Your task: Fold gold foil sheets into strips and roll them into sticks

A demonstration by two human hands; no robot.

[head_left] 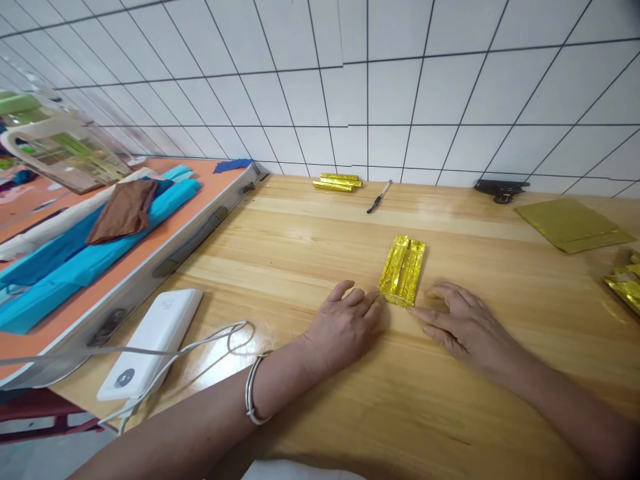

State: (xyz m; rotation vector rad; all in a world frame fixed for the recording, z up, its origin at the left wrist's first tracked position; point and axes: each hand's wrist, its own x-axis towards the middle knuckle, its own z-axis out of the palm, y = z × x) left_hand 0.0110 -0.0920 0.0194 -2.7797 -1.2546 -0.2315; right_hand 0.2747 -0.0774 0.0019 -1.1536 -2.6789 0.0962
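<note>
A folded sheet of shiny gold foil paper [402, 272] lies on the wooden table in front of me, its long sides turned in to meet along a seam down the middle. My left hand [345, 320], with a silver bangle at the wrist, is at its lower left corner; the fingers bend in towards that corner, and the thumb is hidden. Beside the lower right corner is my right hand [457, 321], fingers stretched and apart, one fingertip at the paper's bottom edge.
Against the tiled wall lie gold foil rolls [338, 182], a pen [379, 197] and a black clip [501, 190]. Flat gold sheets [575, 223] and more gold foil [627, 283] are at right. A white power bank [150, 343] with a cable [220, 333] and an orange board [120, 247] holding coloured paper stand left.
</note>
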